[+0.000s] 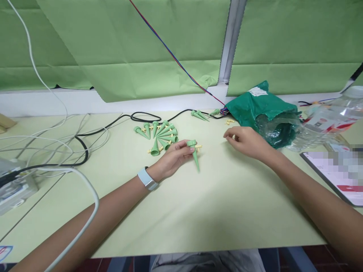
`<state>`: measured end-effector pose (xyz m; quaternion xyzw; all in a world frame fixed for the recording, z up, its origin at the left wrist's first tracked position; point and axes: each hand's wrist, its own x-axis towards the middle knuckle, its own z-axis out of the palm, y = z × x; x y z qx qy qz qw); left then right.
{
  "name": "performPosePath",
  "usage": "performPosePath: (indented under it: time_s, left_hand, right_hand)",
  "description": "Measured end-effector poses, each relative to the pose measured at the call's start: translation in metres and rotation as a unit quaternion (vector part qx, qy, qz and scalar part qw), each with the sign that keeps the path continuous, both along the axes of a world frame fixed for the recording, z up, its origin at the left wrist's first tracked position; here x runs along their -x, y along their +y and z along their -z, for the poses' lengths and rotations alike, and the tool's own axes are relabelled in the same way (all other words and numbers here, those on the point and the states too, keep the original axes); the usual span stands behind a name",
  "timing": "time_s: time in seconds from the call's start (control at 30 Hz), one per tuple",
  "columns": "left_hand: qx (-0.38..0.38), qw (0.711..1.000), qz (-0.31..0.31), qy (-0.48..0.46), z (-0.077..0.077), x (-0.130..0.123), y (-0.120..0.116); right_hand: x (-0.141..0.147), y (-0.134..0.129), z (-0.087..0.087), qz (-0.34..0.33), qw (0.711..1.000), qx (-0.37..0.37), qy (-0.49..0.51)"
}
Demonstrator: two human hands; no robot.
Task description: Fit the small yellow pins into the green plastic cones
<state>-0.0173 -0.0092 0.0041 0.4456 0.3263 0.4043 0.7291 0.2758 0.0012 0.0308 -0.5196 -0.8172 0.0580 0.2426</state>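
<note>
One green spike (195,157) of light, stiff plastic is held near its wide collar by the narrowly closed left hand (177,156), where it is best taken. Its tip is pointed toward the body and slightly right, with the long axis just above the table (181,211). A cream piece (233,136) appears pinched by the right hand (246,141). Further spikes (163,135) are fanned nearby.

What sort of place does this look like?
Probably an indoor workroom or lab: a pale green desk with a black cable trailing across it, green curtains behind, and small green plastic spikes laid out on top.
</note>
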Motion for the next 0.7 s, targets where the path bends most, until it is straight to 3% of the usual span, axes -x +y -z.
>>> performPosePath:
  time_s: [0.1, 0.2, 0.47, 0.7]
  left_hand:
    - [0.005, 1.000, -0.006, -0.012, 0.002, 0.000, 0.001]
    - [-0.001, 1.000, -0.008, -0.008, 0.001, -0.001, 0.001]
    - [0.002, 1.000, -0.016, 0.010, 0.001, -0.003, 0.002]
    - [-0.012, 1.000, -0.015, 0.012, 0.003, -0.003, 0.003]
  right_hand:
    - [-0.035, 0.002, 0.002, 0.050, 0.987, -0.006, -0.153]
    - [-0.050, 0.004, 0.007, 0.037, 0.979, 0.021, -0.201]
    - [-0.034, 0.004, 0.013, 0.008, 0.979, 0.028, -0.201]
    - [-0.026, 0.000, 0.013, -0.021, 0.987, 0.070, -0.143]
